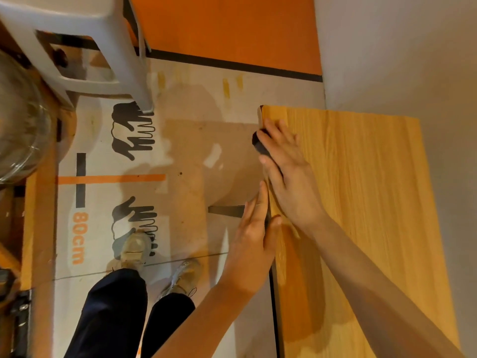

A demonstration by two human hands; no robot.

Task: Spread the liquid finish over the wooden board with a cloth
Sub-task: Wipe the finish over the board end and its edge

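The wooden board [361, 202] is a light, grained panel that fills the right half of the view, with a dark left edge. My right hand [286, 166] lies flat on the board's left margin near its far corner and presses a dark cloth [259, 144] against the edge. Most of the cloth is hidden under the palm. My left hand [254, 236] grips the board's left edge nearer to me, thumb on top and fingers along the side.
A grey plastic stool [85, 47] stands on the floor at the upper left. A clear glass bowl [18, 120] sits on a wooden surface at the far left. My feet [136, 249] stand on a printed floor mat. An orange wall panel [232, 27] is behind.
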